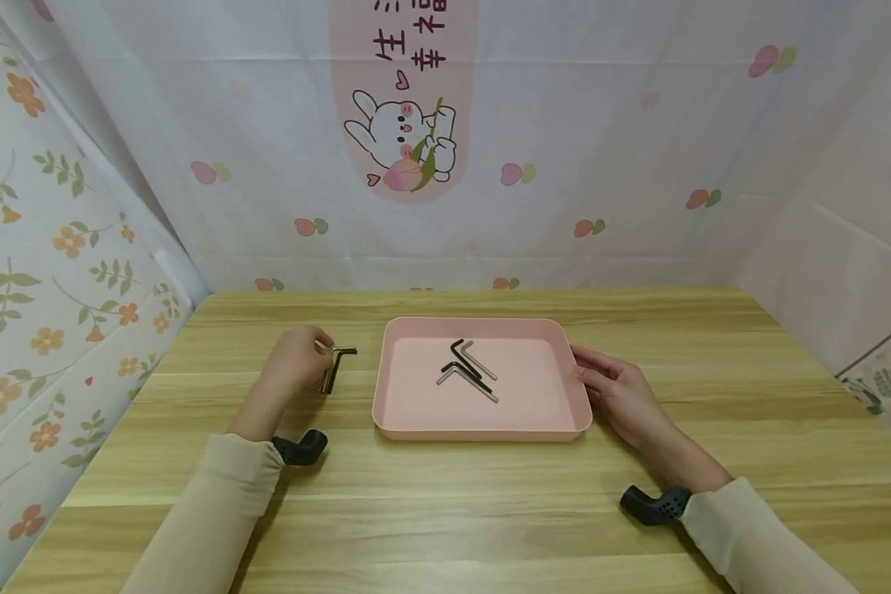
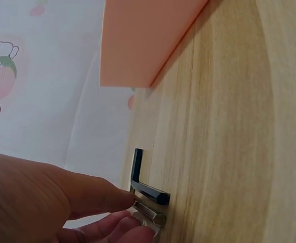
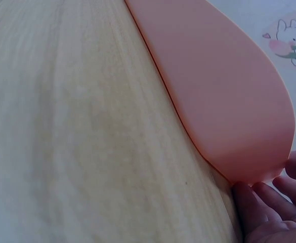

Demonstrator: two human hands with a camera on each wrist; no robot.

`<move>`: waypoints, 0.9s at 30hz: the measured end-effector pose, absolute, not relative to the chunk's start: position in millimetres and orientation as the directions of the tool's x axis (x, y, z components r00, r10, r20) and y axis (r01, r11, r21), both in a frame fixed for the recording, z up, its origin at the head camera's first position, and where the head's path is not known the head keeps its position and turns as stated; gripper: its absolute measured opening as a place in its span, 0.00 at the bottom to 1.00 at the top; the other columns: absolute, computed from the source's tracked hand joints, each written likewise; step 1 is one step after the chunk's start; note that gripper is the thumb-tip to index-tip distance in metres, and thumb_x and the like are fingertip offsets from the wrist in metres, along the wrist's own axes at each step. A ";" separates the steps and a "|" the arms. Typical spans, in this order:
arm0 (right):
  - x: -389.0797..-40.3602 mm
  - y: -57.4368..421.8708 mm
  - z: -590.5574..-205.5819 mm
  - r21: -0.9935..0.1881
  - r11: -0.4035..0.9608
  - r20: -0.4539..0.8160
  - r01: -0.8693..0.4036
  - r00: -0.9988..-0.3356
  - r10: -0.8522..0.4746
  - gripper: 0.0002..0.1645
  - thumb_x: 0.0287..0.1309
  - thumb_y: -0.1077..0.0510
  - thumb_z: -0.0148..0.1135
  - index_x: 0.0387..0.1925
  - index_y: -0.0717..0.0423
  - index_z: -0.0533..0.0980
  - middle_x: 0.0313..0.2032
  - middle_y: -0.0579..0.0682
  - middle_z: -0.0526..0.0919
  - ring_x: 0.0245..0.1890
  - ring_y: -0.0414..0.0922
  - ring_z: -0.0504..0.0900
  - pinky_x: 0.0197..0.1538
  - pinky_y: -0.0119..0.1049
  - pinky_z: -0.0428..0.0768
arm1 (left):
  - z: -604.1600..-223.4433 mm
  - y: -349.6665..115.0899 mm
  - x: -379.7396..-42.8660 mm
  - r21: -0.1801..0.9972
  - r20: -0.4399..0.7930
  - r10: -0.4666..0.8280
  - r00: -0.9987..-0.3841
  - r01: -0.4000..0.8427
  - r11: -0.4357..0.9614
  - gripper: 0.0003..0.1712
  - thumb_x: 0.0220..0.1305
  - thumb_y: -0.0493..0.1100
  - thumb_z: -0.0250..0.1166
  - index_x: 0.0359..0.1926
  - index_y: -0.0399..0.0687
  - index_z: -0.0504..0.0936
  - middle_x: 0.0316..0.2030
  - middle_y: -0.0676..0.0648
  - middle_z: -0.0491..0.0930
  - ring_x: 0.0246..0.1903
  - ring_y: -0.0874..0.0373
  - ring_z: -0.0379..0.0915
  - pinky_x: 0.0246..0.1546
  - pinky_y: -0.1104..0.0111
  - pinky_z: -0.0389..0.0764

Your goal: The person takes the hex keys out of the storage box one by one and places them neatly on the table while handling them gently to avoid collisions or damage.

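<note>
Left of the tray, my left hand (image 1: 294, 361) pinches a brass-coloured hex key (image 2: 149, 212) between thumb and fingers, and part of that key is hidden by the fingers. A black hex key (image 1: 337, 369) lies right alongside it, its short arm pointing toward the tray. My right hand (image 1: 634, 404) holds the right side of the pink tray (image 1: 483, 435), with the thumb at the rim and the fingers against the outer wall. Inside the tray lie several L-shaped hex keys: black ones (image 1: 466, 360), a brass-coloured one (image 1: 478, 360) and a silver one (image 1: 475, 386).
The tray stands on a wood-grain table (image 1: 445, 511), toward its far side. Behind it hangs a white printed curtain (image 1: 564, 124), and a floral cloth (image 1: 52, 272) hangs along the left. Black wrist pieces (image 1: 657, 505) sit at both cuffs.
</note>
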State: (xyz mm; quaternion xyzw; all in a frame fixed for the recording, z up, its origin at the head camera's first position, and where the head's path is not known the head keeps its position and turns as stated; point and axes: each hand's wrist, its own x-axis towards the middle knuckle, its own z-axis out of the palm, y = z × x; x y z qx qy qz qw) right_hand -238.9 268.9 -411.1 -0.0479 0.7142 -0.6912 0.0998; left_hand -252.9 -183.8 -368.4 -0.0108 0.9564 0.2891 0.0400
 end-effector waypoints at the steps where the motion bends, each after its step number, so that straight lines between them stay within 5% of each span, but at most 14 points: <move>1: -239.2 268.6 -411.1 -0.997 0.038 -0.078 0.072 -0.976 -0.205 0.37 0.74 0.57 0.55 0.76 0.67 0.56 0.59 0.38 0.78 0.53 0.26 0.80 0.51 0.23 0.82 | -368.4 -183.8 -252.7 0.553 -0.085 0.003 -0.996 -0.045 0.832 0.20 0.64 0.33 0.56 0.55 0.29 0.80 0.42 0.33 0.84 0.30 0.51 0.80 0.31 0.65 0.79; 10: -239.3 269.6 -410.9 -0.996 0.042 -0.083 0.076 -0.975 -0.208 0.38 0.74 0.57 0.56 0.76 0.67 0.55 0.58 0.37 0.79 0.52 0.26 0.80 0.51 0.22 0.82 | -366.6 -183.5 -251.5 0.530 -0.070 -0.003 -0.998 -0.040 0.847 0.20 0.69 0.39 0.56 0.55 0.31 0.80 0.48 0.30 0.84 0.39 0.45 0.83 0.41 0.56 0.83; 18: -238.7 269.1 -410.3 -0.995 0.066 -0.086 0.074 -0.976 -0.202 0.37 0.75 0.56 0.55 0.76 0.66 0.56 0.65 0.44 0.75 0.53 0.25 0.79 0.53 0.22 0.81 | -357.8 -175.7 -249.2 0.532 -0.071 -0.018 -0.997 -0.053 0.845 0.22 0.72 0.46 0.57 0.58 0.33 0.79 0.52 0.32 0.83 0.34 0.49 0.83 0.43 0.57 0.82; 23: -238.1 268.8 -410.7 -0.996 0.050 -0.081 0.072 -0.974 -0.213 0.37 0.75 0.57 0.55 0.76 0.67 0.55 0.59 0.37 0.78 0.52 0.25 0.80 0.52 0.22 0.81 | -349.4 -166.5 -244.9 0.529 -0.031 0.005 -1.000 -0.012 0.849 0.23 0.73 0.48 0.58 0.59 0.35 0.79 0.52 0.32 0.83 0.49 0.42 0.81 0.48 0.52 0.82; 27: -238.1 268.4 -411.2 -0.997 0.039 -0.075 0.068 -0.973 -0.220 0.38 0.75 0.57 0.55 0.76 0.68 0.54 0.55 0.32 0.79 0.52 0.25 0.80 0.52 0.22 0.82 | -340.1 -157.8 -242.0 0.544 0.018 0.027 -0.999 0.032 0.838 0.22 0.75 0.48 0.57 0.60 0.37 0.79 0.50 0.34 0.83 0.49 0.41 0.81 0.49 0.50 0.82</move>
